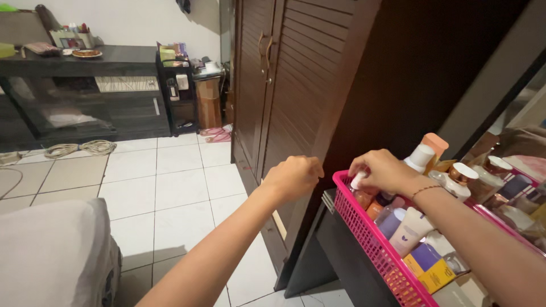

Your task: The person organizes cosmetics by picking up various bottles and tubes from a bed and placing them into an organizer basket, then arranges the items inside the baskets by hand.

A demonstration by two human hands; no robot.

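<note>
The small white-capped bottle (359, 187) stands in the near-left corner of the pink basket (372, 239), among tubes and jars. The right hand (382, 170) curls over it, fingertips pinching its cap. The left hand (296, 175) hovers just left of the basket, closed in a loose fist, holding nothing visible. A straight upward lift looks best, so neighbouring bottles stay upright.

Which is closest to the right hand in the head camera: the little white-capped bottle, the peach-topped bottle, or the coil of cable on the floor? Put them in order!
From the right hand:
1. White-capped bottle, under its fingertips at the pink basket's near corner.
2. Peach-topped bottle, just beyond, against the dark wardrobe.
3. Coil of cable, far left across the tiled floor.
</note>
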